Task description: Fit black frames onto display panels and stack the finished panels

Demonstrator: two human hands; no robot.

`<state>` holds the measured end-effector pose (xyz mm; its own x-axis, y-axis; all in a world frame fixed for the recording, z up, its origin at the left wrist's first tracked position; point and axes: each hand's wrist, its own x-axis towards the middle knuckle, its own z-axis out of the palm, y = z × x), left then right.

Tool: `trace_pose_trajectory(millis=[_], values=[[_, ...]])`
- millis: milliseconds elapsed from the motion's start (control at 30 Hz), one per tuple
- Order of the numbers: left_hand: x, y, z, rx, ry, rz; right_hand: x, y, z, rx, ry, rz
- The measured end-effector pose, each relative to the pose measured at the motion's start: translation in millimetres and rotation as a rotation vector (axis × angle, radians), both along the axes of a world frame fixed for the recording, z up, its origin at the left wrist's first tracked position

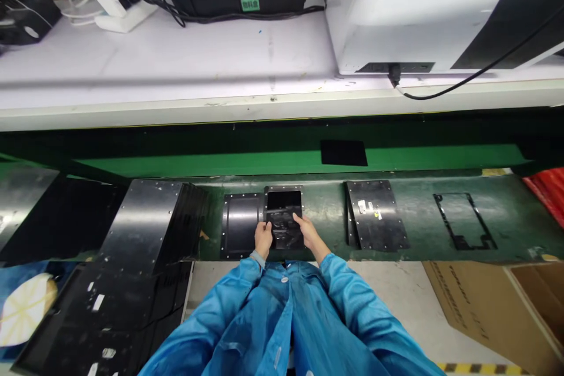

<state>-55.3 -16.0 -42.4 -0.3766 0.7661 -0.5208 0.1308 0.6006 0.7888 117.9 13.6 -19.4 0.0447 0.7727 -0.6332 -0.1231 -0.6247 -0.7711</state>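
Note:
A glossy black panel [284,220], which looks like a tablet-sized screen, is in front of me above the green bench. My left hand [263,238] is closed on its left edge, with the thumb on the front. At the right edge, my right hand [311,235] grips it too, its thumb lying on the glossy face; the fingers behind are hidden. A dark plate with small light dots along its rim shows just behind the panel's top. Close by on the left lies a similar dark tray [242,223] with dots round its border.
Tall stacks of black trays [136,217] stand left. To the right are a short tilted stack [378,214] and a thin black frame [465,220]. A dark sheet [343,153] lies behind. A white shelf [198,64] overhangs the back; a cardboard box [489,305] stands lower right.

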Motion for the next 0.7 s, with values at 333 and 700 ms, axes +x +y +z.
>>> trace_pose_trajectory(millis=[333, 700], values=[[-3.4, 10.3, -20.1, -0.038, 0.092, -0.078, -4.2, 18.3, -46.1, 0.061, -0.547, 0.057], [-13.5, 26.9, -5.3, -0.166, 0.367, -0.356, 18.4, -11.9, -18.7, 0.142, -0.899, 0.322]])
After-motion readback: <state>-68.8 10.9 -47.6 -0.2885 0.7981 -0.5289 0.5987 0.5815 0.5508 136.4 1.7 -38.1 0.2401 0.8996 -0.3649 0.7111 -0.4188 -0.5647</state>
